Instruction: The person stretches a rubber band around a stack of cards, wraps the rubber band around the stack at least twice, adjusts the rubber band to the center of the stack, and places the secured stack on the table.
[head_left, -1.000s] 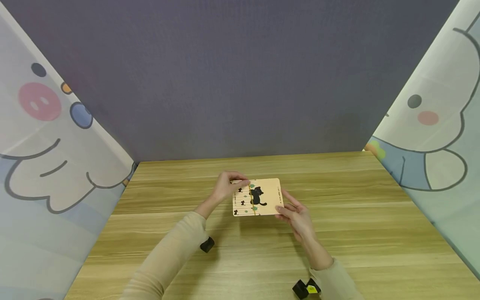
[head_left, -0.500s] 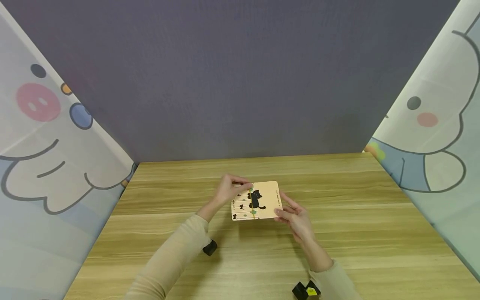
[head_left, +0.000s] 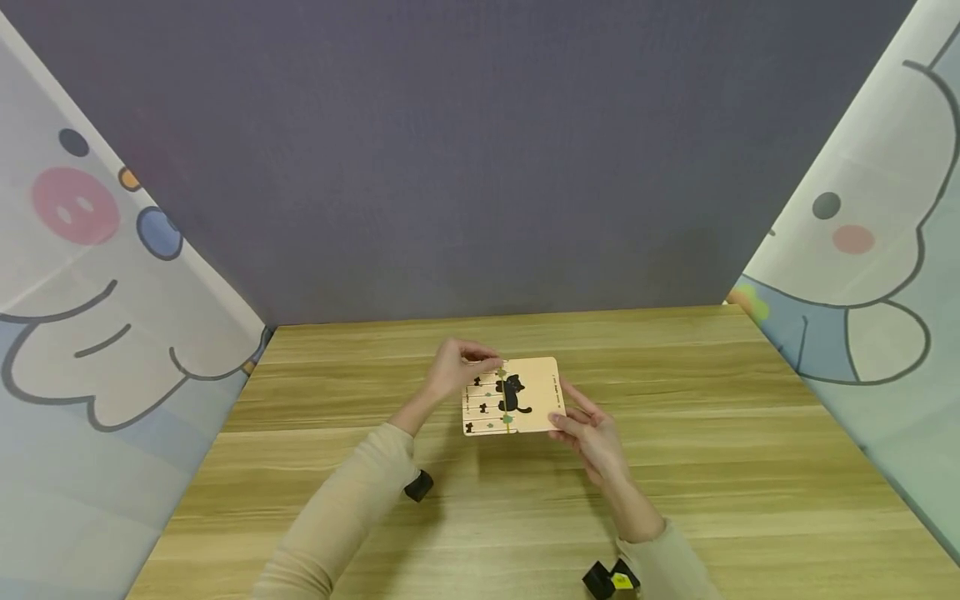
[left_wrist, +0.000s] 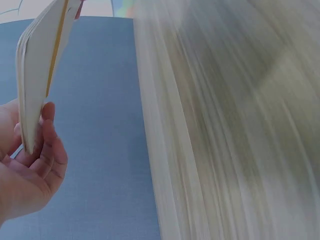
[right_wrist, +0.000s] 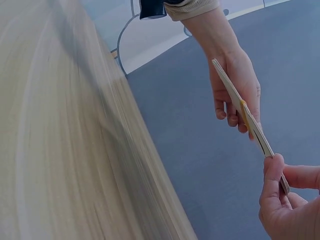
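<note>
A thin cream notebook [head_left: 538,392] with a black cat printed on it is held up over the wooden table. A narrow yellow elastic band [head_left: 505,400] runs across it, left of its middle. My left hand [head_left: 452,371] pinches the far left corner, its thumb on top near the band. At the near right corner my right hand [head_left: 596,442] grips the notebook, thumb above and fingers beneath. Seen edge-on in the right wrist view, the notebook [right_wrist: 232,90] shows several thin layers. The left wrist view has the left fingers [left_wrist: 55,160] curled around its lower end.
The wooden table [head_left: 712,467] lies below both hands. A grey-blue panel [head_left: 495,167] rises at its back. Cartoon-printed curtains [head_left: 82,350] stand on both sides. Black devices [head_left: 600,579] show at both wrists.
The notebook and my left hand have dipped slightly toward me, then moved back up. Both hands keep their hold, and the right hand has barely moved.
</note>
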